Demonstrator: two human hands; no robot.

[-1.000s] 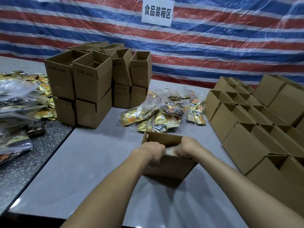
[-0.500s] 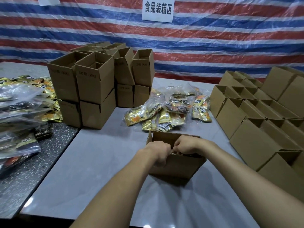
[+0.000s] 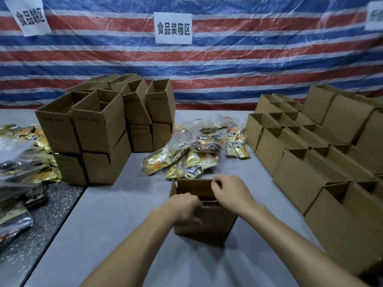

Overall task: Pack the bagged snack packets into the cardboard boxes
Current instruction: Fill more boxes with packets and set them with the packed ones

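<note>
I see cardboard box (image 3: 209,226) at 12 on grey table (image 3: 124,235). Left hand (image 3: 183,207) grips its near rim; right hand (image 3: 231,193) curled over opening, can't tell what it holds. Bagged snack packets (image 3: 192,156) at box's 12, striped tarp (image 3: 248,65) behind.

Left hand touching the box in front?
Touching. Head view: left hand grips the near wall of the box, fingers over its rim, thumb on front.

This is a makeshift food-packing station: a sign (image 3: 173,28) is hanging on a striped tarp (image 3: 259,59), while stacked cardboard boxes (image 3: 99,129) and bagged snacks (image 3: 196,150) are crowding the table (image 3: 116,214).
</note>
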